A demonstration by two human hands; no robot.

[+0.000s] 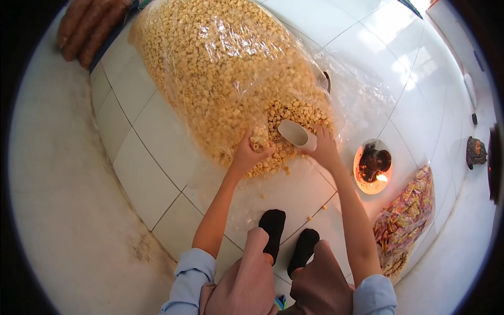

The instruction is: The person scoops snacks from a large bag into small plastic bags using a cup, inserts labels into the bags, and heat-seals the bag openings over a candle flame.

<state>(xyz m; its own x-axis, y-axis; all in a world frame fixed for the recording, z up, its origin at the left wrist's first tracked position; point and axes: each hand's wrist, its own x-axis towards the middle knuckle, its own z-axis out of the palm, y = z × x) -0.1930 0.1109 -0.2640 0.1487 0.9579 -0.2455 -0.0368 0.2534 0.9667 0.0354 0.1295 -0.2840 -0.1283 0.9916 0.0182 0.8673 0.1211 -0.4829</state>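
A very large clear plastic bag [210, 68] full of small yellow ring-shaped snacks lies on the tiled floor, its open end facing me. My right hand [324, 147] is closed around a whitish scoop [293, 132], whose mouth points left over the loose snack pieces [302, 111]. Just left of the scoop, my left hand [252, 153] is closed on a small clear plastic bag [259, 137] with some snack pieces in it. Its fingers partly hide this bag, and its lower part does not show.
To the right, a plate [362, 181] with dark residue bears a small burning flame [382, 178] near my right forearm. A bag of red and yellow packets [407, 210] lies beyond it. Stray snack pieces [310, 218] dot the floor before my black-socked feet [273, 228].
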